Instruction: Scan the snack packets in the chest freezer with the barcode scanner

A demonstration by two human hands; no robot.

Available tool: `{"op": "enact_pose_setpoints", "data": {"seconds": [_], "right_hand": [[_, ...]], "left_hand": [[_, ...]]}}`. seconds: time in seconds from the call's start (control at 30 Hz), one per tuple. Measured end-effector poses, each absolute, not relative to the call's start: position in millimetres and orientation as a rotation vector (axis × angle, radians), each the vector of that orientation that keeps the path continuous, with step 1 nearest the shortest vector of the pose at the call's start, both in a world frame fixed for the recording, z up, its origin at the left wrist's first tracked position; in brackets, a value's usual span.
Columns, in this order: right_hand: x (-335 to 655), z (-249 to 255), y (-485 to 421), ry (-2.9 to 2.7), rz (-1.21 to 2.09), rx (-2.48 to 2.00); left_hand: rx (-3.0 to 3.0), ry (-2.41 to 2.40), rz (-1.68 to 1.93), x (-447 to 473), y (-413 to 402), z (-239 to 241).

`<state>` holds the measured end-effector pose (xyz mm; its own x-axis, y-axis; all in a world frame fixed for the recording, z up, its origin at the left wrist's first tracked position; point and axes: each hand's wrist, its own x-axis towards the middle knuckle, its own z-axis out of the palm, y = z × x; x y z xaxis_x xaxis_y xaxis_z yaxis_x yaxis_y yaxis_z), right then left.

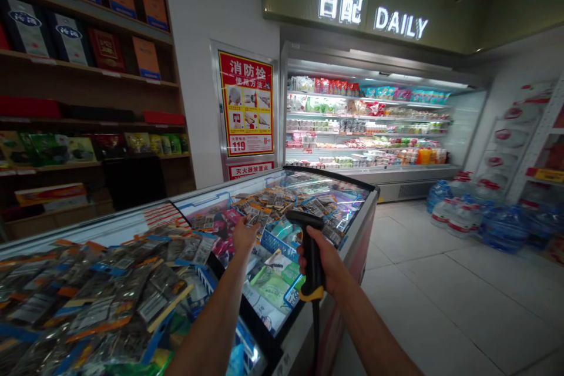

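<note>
My right hand point(328, 261) is wrapped round the grip of a black and yellow barcode scanner point(314, 252). The scanner's head points forward over the freezer, and its cord hangs down. My left hand point(245, 236) is closed, its fingertips pinching the edge of a small packet point(261, 218) with a printed label; the fingers partly hide it. Around it lie many similar small packets point(275, 198) with orange and blue edges, heaped on the glass top. Beneath the glass show a blue basket point(279, 245) and green and white bags point(275, 276).
A larger heap of packets point(88, 294) covers the freezer's left part. The freezer's rim point(368, 211) runs along my right. Beyond stand a lit chiller point(370, 123) and water bottles point(504, 226) on the tiled floor point(409, 276). Shelves point(88, 64) hold boxes at left.
</note>
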<state>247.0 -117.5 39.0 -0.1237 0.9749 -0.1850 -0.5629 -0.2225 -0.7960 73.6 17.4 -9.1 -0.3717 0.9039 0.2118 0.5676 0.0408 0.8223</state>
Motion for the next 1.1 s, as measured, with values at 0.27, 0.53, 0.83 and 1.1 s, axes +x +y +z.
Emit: {"op": "enact_pose_setpoints", "data": {"seconds": [0.27,0.53,0.83,1.1], "right_hand": [[252,36,-113,-0.615,1.635,-0.839],[248,31,-109,-0.627,1.628,-0.843],[257,30,-110,-0.629,1.598,-0.861],[259,30,-110,-0.602,1.589,-0.859]], "left_hand": [[1.606,2.326,1.020,17,-4,22],[1.980,2.740,0.680,-9,-22,19],[2.305,2.488,0.306,24,-6,-8],[2.130,2.731,0.274,-27,-13,-2]]}}
